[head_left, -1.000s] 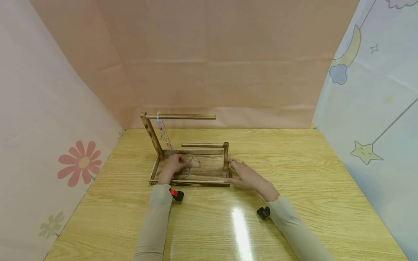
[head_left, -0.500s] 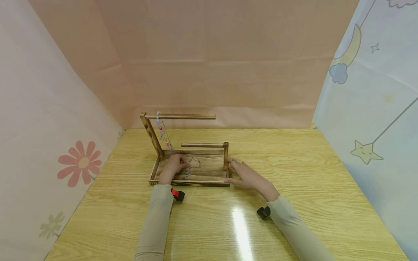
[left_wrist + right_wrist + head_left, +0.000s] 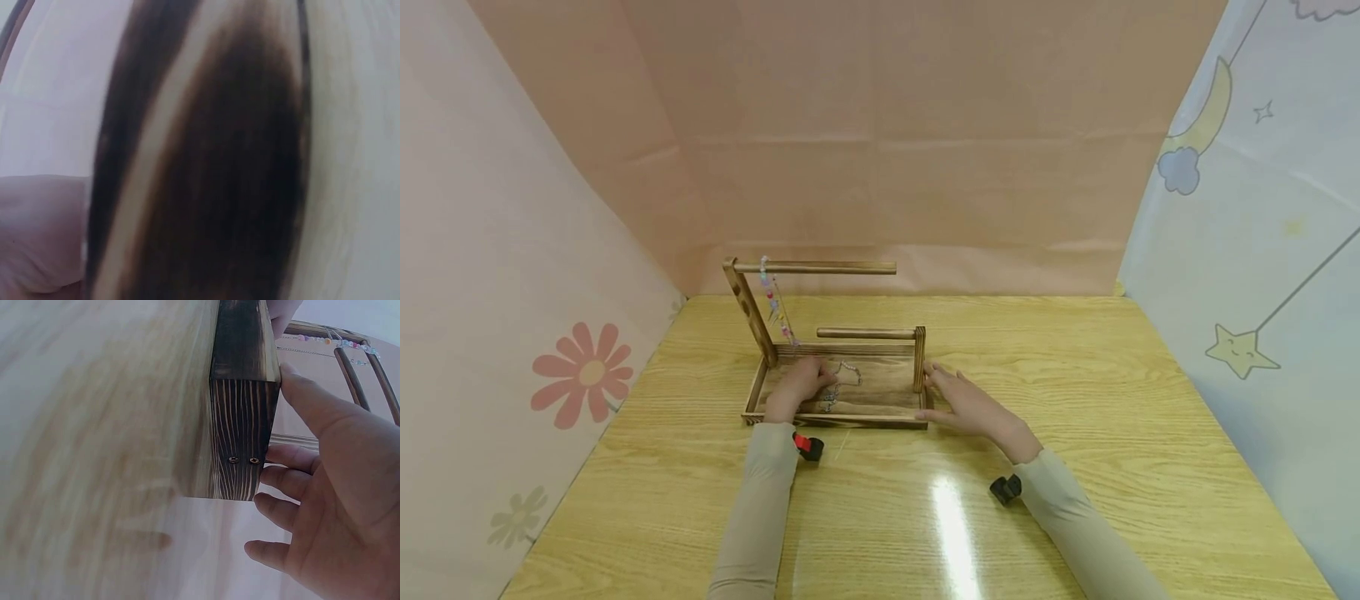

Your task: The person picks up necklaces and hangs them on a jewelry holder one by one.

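Observation:
A wooden jewelry stand (image 3: 850, 422) with a shallow tray base sits on the table. Inside the tray, my left hand (image 3: 799, 386) has its fingers curled, and its fingertips pinch a silvery chain bracelet (image 3: 858, 377) lying on the tray floor. How the fingertips close on it is too small to see fully. Against the stand's right end rests my right hand (image 3: 968, 406), thumb at the front corner and fingers extended along the side. The right wrist view shows these spread fingers beside the screwed end face (image 3: 244, 437). Dark wood (image 3: 231, 156) blocks most of the left wrist view.
A colorful beaded strand (image 3: 771, 298) hangs from the stand's upper bar (image 3: 827, 268), beside a thin chain. The lower bar (image 3: 865, 333) extends from the short right post (image 3: 919, 360). Wood-grain table (image 3: 1060, 375) surrounds the stand, with printed cloth walls beyond.
My left hand shifts only very slightly over the tray. The right hand, the stand and the hanging strand keep their places.

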A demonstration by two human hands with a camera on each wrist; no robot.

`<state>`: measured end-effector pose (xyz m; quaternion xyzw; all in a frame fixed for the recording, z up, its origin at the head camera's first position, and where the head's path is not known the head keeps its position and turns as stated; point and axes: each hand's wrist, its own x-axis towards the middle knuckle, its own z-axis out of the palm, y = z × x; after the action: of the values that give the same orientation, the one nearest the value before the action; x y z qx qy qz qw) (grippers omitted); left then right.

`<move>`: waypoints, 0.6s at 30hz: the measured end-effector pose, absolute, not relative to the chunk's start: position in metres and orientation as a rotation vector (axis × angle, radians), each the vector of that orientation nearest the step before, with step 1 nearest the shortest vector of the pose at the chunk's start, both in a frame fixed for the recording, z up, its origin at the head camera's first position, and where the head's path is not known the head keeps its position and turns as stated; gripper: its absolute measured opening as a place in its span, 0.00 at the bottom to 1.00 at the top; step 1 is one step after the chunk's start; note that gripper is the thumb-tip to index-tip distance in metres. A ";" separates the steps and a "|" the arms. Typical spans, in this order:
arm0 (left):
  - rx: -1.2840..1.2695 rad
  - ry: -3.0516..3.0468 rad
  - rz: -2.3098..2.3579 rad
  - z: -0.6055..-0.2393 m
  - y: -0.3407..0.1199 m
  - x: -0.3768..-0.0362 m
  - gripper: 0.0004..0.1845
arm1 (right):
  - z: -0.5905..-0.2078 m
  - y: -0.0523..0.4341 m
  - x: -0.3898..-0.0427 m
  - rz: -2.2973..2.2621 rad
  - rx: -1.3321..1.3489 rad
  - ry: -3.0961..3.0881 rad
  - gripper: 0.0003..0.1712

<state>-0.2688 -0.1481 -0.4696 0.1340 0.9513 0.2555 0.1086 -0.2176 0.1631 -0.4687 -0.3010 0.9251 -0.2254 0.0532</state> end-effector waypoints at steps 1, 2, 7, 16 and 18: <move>0.417 2.790 0.742 -0.469 -0.149 -0.269 0.17 | -0.469 0.163 -0.218 -0.685 -0.911 2.811 0.50; 0.440 2.780 0.732 -0.469 -0.150 -0.269 0.16 | -0.470 0.163 -0.218 -0.689 -0.915 2.811 0.49; 0.469 2.754 0.670 -0.468 -0.154 -0.272 0.15 | -0.470 0.162 -0.219 -0.683 -0.899 2.808 0.50; 0.491 2.763 0.610 -0.470 -0.155 -0.275 0.20 | -0.470 0.162 -0.218 -0.692 -0.913 2.808 0.52; 0.504 2.775 0.594 -0.469 -0.155 -0.274 0.19 | -0.470 0.162 -0.218 -0.694 -0.918 2.809 0.52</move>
<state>-0.2742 -0.1555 -0.4692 0.1734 0.9547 0.2044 0.1293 -0.2179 0.1624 -0.4701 -0.3018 0.9241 -0.2284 0.0528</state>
